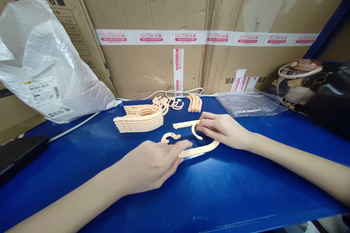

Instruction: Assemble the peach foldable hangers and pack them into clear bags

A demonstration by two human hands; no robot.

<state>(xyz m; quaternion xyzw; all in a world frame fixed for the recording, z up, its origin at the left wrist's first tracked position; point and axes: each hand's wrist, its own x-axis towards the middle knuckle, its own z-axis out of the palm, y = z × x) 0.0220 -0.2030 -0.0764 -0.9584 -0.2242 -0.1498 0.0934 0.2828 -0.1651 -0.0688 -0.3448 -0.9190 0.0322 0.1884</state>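
Observation:
Cream plastic folding-hanger parts lie between my hands. My left hand [155, 164] is closed, thumb and fingers pinching the near end of a curved hanger arm [201, 150]. The far end of that arm runs up under my right hand [221, 127]. My right hand's fingers are closed around the end of a straight hanger arm [186, 124] and a hook [195, 133] that curves down from the fingertips. How these pieces join is hidden by the fingers. Just beyond my left knuckles, a loose hook [169, 136] rests on the blue table [213, 185].
Behind my left hand stands a stack of folded hangers [139, 121]. Several loose hooks [175, 103] and a row of curved arms [194, 103] lie farther back. A clear plastic bag [246, 103], white parcel bag [51, 65], cable [76, 125], black device [22, 153] and cardboard boxes [153, 65] surround them.

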